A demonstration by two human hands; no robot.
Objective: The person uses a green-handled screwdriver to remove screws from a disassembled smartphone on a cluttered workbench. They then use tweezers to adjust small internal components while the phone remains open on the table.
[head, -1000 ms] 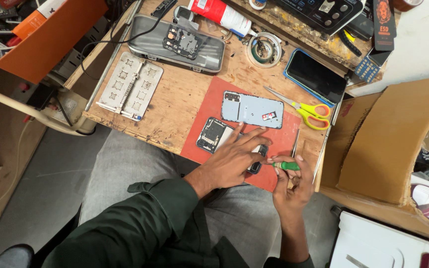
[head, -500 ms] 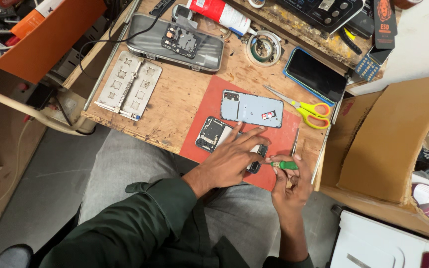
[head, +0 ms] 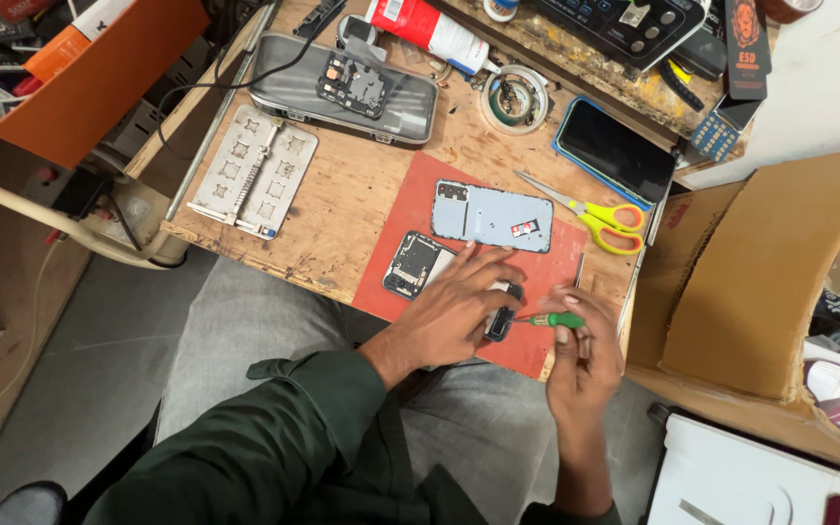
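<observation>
Head view. The left hand [head: 454, 311] lies flat, fingers spread, on an opened phone [head: 420, 264] so that the phone cannot slide on the red mat [head: 420, 204]. The palm presses rather than grips; nothing is enclosed in it. The phone sits under and just beyond the left fingertips, its dark circuit side up.

The right hand [head: 583, 355] is closed around a green screwdriver [head: 548, 319], pinched near the handle. The tip points toward the left hand and meets the phone's near end, just beside the left fingers. This low, sideways hold keeps the tip steady on small parts.

Just beyond the left fingertips lies a pale blue back cover [head: 493, 216], inner face up, parked on the mat within reach. Beyond the right hand, yellow scissors [head: 603, 216] rest partly on the mat, partly on the wooden table [head: 342, 194]. Farther beyond the right hand sits a blue-cased phone [head: 614, 151], screen up.

Well beyond the left hand, off the mat: a metal fixture plate [head: 255, 170], a grey tray [head: 342, 87] carrying a dark board, and a tape roll [head: 512, 97].

Count: 2 hands, 1 screwdriver, 1 scissors, 1 mat, 1 back cover, 2 phones, 1 plate, 1 tray, 1 tape roll.

A cardboard box [head: 780, 282] stands to the right of the right hand.
</observation>
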